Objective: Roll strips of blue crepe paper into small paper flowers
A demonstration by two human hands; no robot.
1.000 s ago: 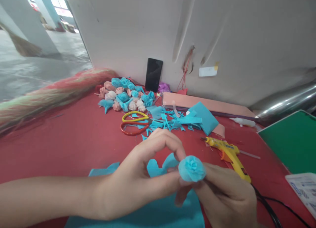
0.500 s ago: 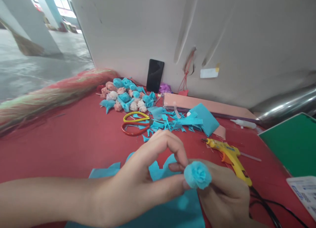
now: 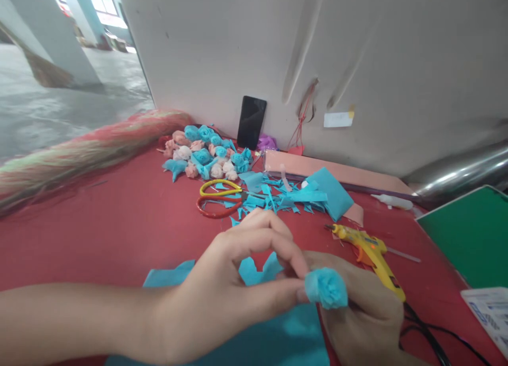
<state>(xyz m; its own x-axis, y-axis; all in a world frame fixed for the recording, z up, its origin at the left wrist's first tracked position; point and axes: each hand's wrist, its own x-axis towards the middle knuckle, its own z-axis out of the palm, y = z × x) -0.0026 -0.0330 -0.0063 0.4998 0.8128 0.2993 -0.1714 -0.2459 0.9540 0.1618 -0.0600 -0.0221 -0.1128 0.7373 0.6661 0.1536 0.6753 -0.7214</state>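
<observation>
A blue paper flower (image 3: 327,289) with ruffled, layered petals is held between my two hands. My left hand (image 3: 242,276) pinches its left edge with thumb and forefinger. Behind and below the bloom, my right hand (image 3: 361,308) is closed around its base; its fingertips are mostly hidden by the flower. Under both hands lies a sheet of blue paper (image 3: 273,339) with a notched upper edge. Scissors (image 3: 220,199) with one yellow and one red handle rest beyond my left hand among blue paper scraps (image 3: 291,197).
A yellow glue gun (image 3: 373,255) lies to the right, its black cable (image 3: 426,329) running toward the front. Finished paper flowers (image 3: 202,155) in blue, pink and white are piled at the back left. A phone (image 3: 251,122) leans against the wall. A green board (image 3: 472,239) stands at right.
The flower has shifted slightly right and down and is turned a little in my fingers. My left fingers have followed it; my right hand stays at its base.
</observation>
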